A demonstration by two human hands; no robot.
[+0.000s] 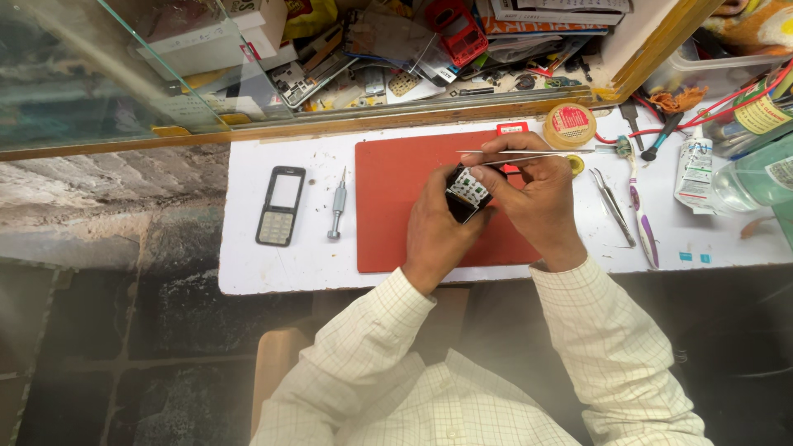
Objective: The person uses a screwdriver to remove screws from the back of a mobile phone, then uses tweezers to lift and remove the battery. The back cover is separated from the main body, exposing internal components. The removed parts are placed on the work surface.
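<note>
1. Hands meet over the flat red rubber work mat [396, 215] lying on the white worktop [273, 264].
2. The left hand [435, 234] grasps a small black opened mobile phone body [468, 192], its green circuit board facing up, held just above the mat's right half.
3. The right hand [537, 198] pinches thin silver metal tweezers [529, 153] that lie level, with their tips pointing left past the phone body's far edge.
4. Left of the mat lie a small silver screwdriver [337, 206] and, further left, a black phone front cover with keypad [281, 206].
5. Right of the hands rest a white-and-purple toothbrush [640, 206], a second pair of tweezers [613, 206] and a round yellow tin [570, 125].
</note>
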